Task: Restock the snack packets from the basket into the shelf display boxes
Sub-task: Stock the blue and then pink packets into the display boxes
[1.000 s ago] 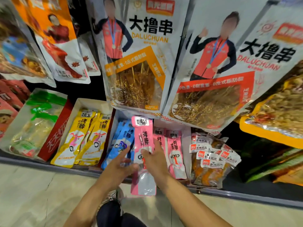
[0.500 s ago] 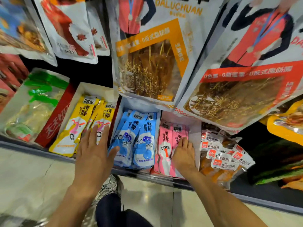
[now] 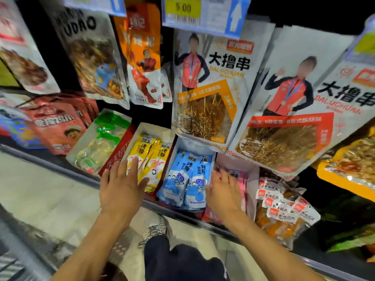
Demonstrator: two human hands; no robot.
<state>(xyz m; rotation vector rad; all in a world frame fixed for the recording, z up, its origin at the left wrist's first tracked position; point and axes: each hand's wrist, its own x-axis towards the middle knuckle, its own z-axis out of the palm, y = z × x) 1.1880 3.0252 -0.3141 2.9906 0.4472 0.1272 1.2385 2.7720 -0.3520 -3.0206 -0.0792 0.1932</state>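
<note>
- Left hand [image 3: 121, 187]: fingers spread wide, palm down, holding nothing. It hovers in front of the yellow packets [image 3: 149, 159]; fingertips overlap their lower part in view, contact cannot be told.
- Right hand [image 3: 223, 191]: fingers loosely spread, laid over the pink packets [image 3: 238, 177]. Whether it grips any of them cannot be told; most of the pink stack is hidden under the hand.
- Yellow packets: stand tilted in a white display box [image 3: 150, 128] on the shelf, left of the other two boxes.
- Blue packets [image 3: 186, 179]: in the middle box [image 3: 192, 145], overlapping one another, lower ends reaching past the shelf edge [image 3: 172, 211].
- Pink packets: in the right box [image 3: 251, 179], just beside the blue ones.
- Red-label packs [image 3: 282, 205]: loose heap right of the pink box, touching its wall.
- Green-topped pack [image 3: 101, 142]: in a red-sided tray left of the yellow box.
- Large hanging bags [image 3: 213, 88]: hang above the boxes and cover their rear ends.
- Price tag [image 3: 200, 13]: on the rail above, blurred.
- Shoe [image 3: 154, 226]: on the floor between the forearms.
- Basket: not seen.
</note>
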